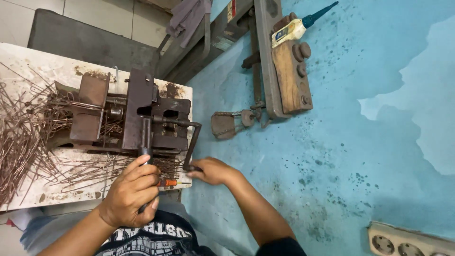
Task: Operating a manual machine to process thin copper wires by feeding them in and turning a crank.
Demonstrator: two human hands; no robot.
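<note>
The left hand [130, 192] was clenched around the upright lever handle [145, 137] of the rusty bending jig [137, 118], while the right hand [211, 170] gripped the end of its crank [192, 142] near the board's [28, 199] right edge. Both fists sat close to the jig's moving iron, so a slip could probably pinch a finger. The loose bent wires [23, 137], heaped toward the board's left edge and strewn along its front, might snag or slide off.

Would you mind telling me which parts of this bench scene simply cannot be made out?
- Head view: the lever handle lower end is hidden inside the left hand.
- The crank handle grip is covered by the right hand.
- The wall socket is cut off by the bottom edge.
</note>
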